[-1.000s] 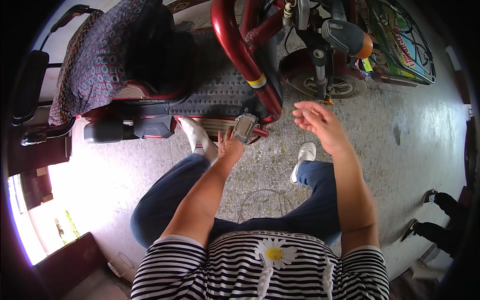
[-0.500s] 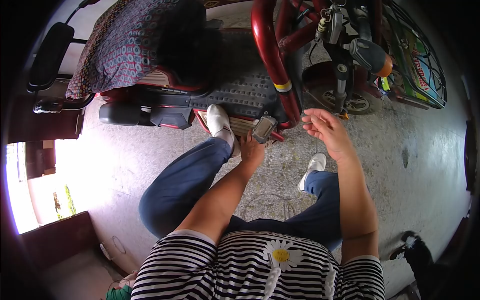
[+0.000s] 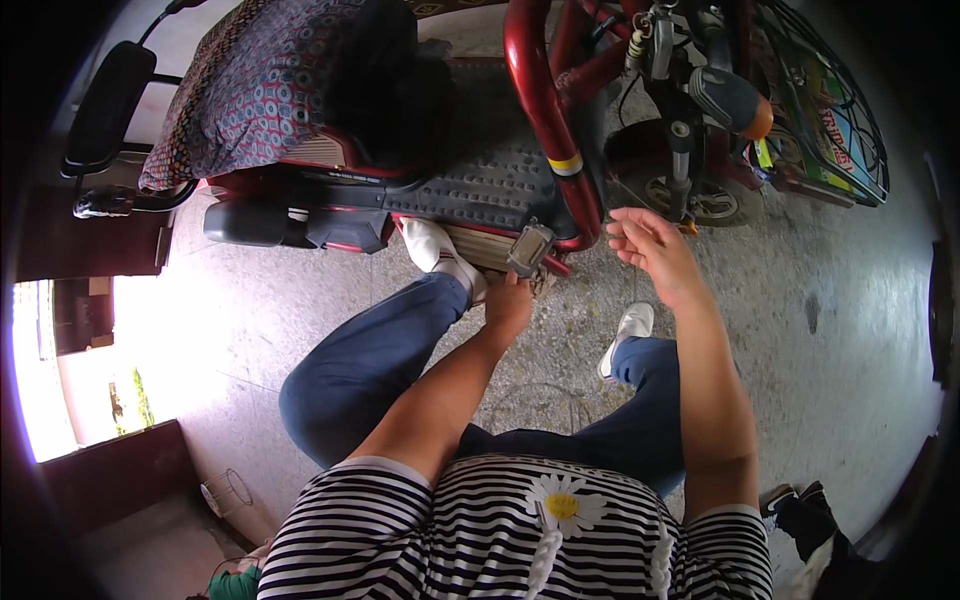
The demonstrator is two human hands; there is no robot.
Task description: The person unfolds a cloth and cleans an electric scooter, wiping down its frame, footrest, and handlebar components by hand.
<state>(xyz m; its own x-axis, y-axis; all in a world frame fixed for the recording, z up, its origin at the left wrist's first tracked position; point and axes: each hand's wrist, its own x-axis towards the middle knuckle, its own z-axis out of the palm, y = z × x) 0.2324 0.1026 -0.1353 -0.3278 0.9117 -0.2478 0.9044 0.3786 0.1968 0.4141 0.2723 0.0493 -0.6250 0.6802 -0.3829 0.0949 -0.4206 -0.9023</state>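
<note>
My left hand [image 3: 508,306] is low beside the red electric scooter, its fingers curled at the lower edge of a grey pedal [image 3: 530,249]. What its fingertips hold is hidden. To the right, my right hand [image 3: 658,258] is raised before the scooter's red frame tube [image 3: 540,95] and front wheel [image 3: 712,200]. Its fingers are bent in towards each other, and anything between them is too small to name. My white shoe [image 3: 428,245] rests against the ribbed side step [image 3: 485,248], left of the pedal.
A patterned cloth [image 3: 250,100] covers the seat. A mirror [image 3: 108,108] juts out at upper left, and a wire basket [image 3: 835,125] stands at upper right. My other white shoe [image 3: 628,335] is on the speckled floor [image 3: 560,365]. Dark items [image 3: 805,515] lie at lower right.
My left hand's fingers, stretched up beside the pedal before, are now curled at its lower edge. My right hand has stayed nearly in place. The view has shifted slightly.
</note>
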